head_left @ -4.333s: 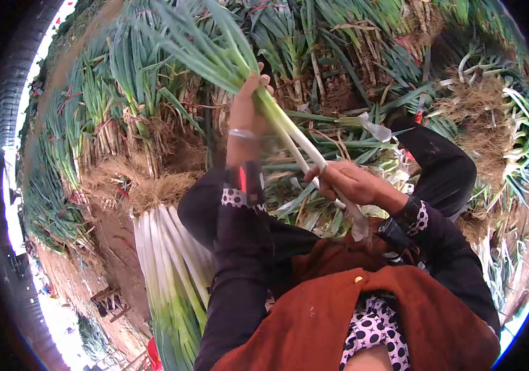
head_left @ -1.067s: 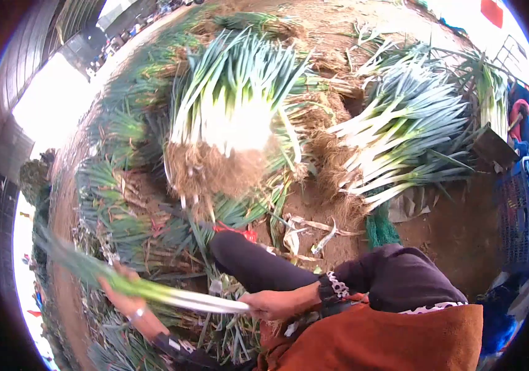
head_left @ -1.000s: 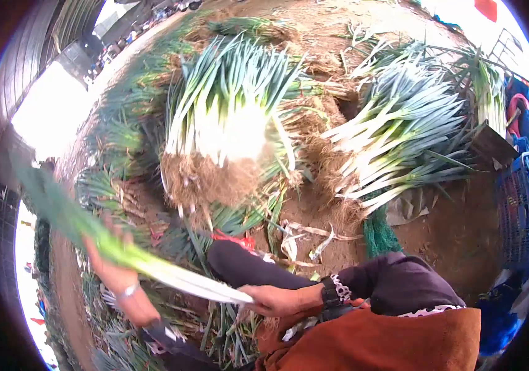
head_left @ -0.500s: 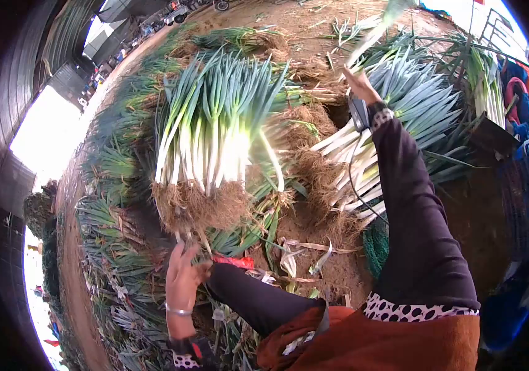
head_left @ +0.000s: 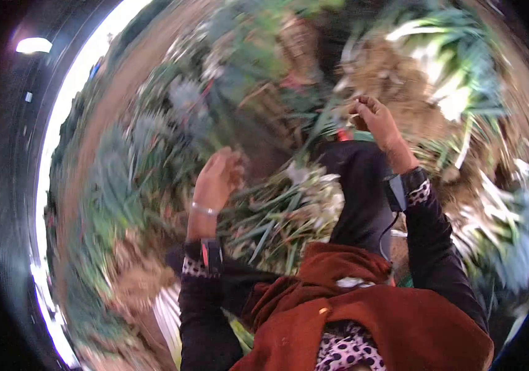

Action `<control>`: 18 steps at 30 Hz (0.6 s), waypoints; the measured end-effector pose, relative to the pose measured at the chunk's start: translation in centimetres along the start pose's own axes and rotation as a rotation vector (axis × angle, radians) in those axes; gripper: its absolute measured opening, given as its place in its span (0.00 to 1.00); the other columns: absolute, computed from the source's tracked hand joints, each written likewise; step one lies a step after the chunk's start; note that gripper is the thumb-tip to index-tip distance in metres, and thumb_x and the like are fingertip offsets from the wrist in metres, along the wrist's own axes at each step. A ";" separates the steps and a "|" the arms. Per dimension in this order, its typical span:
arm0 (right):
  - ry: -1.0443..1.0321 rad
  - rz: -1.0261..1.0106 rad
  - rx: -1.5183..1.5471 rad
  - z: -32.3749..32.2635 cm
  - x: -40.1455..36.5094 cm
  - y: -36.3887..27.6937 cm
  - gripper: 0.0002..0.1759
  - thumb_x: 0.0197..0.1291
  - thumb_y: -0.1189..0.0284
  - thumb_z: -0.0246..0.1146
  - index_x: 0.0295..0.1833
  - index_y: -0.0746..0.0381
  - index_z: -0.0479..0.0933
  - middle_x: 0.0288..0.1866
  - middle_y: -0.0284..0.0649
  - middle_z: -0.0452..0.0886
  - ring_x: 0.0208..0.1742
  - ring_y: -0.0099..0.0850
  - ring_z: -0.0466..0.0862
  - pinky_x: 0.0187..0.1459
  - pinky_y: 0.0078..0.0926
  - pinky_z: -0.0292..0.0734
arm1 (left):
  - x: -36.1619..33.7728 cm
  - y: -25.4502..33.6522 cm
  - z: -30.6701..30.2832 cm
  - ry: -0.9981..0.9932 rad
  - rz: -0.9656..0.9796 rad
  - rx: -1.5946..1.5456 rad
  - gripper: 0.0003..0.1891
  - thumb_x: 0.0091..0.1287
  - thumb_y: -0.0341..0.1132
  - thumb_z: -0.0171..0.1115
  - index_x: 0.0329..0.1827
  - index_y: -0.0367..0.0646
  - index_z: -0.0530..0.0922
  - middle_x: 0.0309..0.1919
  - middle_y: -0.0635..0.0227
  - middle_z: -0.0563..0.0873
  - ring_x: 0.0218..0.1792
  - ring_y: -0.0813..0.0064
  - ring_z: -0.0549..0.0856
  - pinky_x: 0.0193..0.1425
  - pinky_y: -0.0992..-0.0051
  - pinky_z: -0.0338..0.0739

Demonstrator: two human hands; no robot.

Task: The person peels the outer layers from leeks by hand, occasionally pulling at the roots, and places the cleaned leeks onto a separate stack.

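Because the view is smeared by motion, I can only read the big shapes. The heap of loose green onions (head_left: 283, 210) lies across the lap, between my two hands and against the dark trouser leg (head_left: 357, 179). My left hand (head_left: 218, 179) hangs just beside the heap's left edge. Its fingers (head_left: 235, 166) are loosely curled and parted, and I can make out nothing in them. My right hand (head_left: 376, 117) is raised above the knee with its fingers (head_left: 363, 105) bunched at the tips. I cannot tell whether they pinch anything, though a thin green leaf (head_left: 320, 127) runs close below them.

I judge these onions light one by one but floppy. The green tops are soft and will bend or tear, while the pale shafts are firmer and probably slick where skin has come away. I would grip a stalk on the firm shaft, near the root end, not by the leaves.

The stalks in the heap are tangled, so pulling one may drag its neighbours along. Brown root clumps (head_left: 388, 68) crowd the ground beyond the right hand, and a row of white stalks (head_left: 169, 315) lies low on the left. The rust-red garment (head_left: 369, 309) hides the near edge of the lap.
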State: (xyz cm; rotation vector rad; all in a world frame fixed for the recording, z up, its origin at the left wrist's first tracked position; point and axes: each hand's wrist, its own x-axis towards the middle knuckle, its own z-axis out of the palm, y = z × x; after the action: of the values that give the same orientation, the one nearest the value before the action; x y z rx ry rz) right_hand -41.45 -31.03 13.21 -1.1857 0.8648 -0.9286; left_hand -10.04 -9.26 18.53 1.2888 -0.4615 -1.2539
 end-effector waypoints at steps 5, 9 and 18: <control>-0.347 0.167 -0.252 14.7 5.5 7.5 0.15 0.63 0.65 0.55 0.47 0.66 0.73 0.32 0.35 0.78 0.27 0.21 0.77 0.30 0.20 0.73 | -1.4 -0.5 -12.1 0.215 0.131 -0.395 0.13 0.67 0.41 0.54 0.51 0.46 0.74 0.44 0.69 0.80 0.33 0.75 0.79 0.35 0.74 0.75; -0.407 0.324 -0.374 22.6 8.3 20.2 0.17 0.62 0.64 0.55 0.44 0.69 0.75 0.30 0.37 0.80 0.27 0.23 0.77 0.27 0.22 0.73 | -0.9 -2.6 -18.4 0.316 0.071 -0.611 0.11 0.68 0.39 0.52 0.49 0.47 0.75 0.38 0.71 0.80 0.30 0.77 0.76 0.32 0.74 0.73; -0.445 -0.034 -0.990 35.7 13.3 35.6 0.18 0.58 0.64 0.57 0.42 0.70 0.77 0.34 0.48 0.81 0.36 0.45 0.81 0.41 0.40 0.76 | -3.0 -3.6 -19.1 0.331 0.049 -0.661 0.13 0.68 0.37 0.50 0.53 0.46 0.71 0.41 0.69 0.77 0.31 0.76 0.76 0.34 0.72 0.72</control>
State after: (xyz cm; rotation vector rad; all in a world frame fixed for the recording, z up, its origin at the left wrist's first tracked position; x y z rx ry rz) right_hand 0.95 -25.99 -16.72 -2.1507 0.9506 -0.1800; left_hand 3.45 2.69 10.67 0.8791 0.1568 -1.0015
